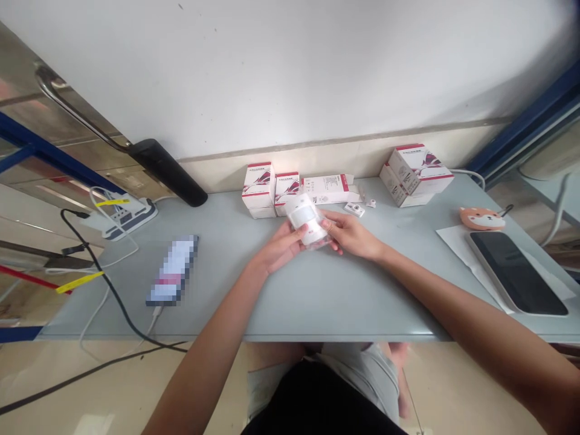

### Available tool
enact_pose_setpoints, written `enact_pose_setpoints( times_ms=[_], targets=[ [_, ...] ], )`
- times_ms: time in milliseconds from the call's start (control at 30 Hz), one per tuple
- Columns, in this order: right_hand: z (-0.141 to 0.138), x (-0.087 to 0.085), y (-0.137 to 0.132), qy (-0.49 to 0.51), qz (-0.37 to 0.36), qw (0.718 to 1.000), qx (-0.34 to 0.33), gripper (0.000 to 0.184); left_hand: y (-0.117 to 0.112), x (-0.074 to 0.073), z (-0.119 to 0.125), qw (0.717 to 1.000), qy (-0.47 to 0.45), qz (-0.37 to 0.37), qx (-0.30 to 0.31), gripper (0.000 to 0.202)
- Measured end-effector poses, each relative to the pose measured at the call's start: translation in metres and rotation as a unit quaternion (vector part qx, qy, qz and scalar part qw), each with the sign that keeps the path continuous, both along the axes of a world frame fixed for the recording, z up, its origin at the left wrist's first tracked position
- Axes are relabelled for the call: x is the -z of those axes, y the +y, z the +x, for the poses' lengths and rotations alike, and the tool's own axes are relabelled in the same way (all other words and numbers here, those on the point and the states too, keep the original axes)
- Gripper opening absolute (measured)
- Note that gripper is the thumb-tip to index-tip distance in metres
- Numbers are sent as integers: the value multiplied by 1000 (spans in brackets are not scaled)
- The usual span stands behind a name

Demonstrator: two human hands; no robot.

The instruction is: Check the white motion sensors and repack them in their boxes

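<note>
A white motion sensor (304,219) in a clear plastic bag is held above the middle of the desk, its windowed face up. My left hand (284,246) is closed on its left side, with the thumb on the front. On the right edge, my right hand (351,234) pinches the sensor and its bag between thumb and fingers. Just beyond lies an opened red-and-white carton (333,188) on its side. Small white bracket-like parts (354,209) rest on the desk near my right hand.
Small boxes stand at the back, some at the left (257,184) and a stack at the right (419,172). A charging phone (174,272), power strip (129,217) and black cylinder (167,172) are leftward. A dark-screened device (516,272) and orange animal-face case (483,219) lie right.
</note>
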State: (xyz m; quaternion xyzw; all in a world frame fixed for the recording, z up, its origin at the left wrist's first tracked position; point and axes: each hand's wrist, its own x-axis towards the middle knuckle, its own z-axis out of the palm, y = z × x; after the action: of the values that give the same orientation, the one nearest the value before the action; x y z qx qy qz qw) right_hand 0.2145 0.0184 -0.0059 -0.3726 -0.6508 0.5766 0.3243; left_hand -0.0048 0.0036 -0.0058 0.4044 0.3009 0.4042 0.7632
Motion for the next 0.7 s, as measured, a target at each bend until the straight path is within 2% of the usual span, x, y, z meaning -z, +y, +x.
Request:
enact_pose_setpoints(
  times_ms=[133, 233, 333, 533, 700],
  targets=[
    [0, 0, 2, -3, 4, 999, 49, 73, 2, -1, 0, 999, -14, -22, -29, 47],
    [0, 2, 6, -5, 22, 996, 85, 67, 3, 0, 0, 997, -33, -42, -55, 56],
    [1, 2, 9, -8, 41, 992, 118, 59, 3, 1, 2, 996, -50, -40, -55, 62],
    [5, -1, 13, 40, 81, 970, 225, 47, 1, 3, 4, 994, -59, -41, -86, 46],
    [10, 2, 23, 74, 115, 948, 289, 40, 5, 3, 2, 987, -73, -76, -120, 37]
  ],
)
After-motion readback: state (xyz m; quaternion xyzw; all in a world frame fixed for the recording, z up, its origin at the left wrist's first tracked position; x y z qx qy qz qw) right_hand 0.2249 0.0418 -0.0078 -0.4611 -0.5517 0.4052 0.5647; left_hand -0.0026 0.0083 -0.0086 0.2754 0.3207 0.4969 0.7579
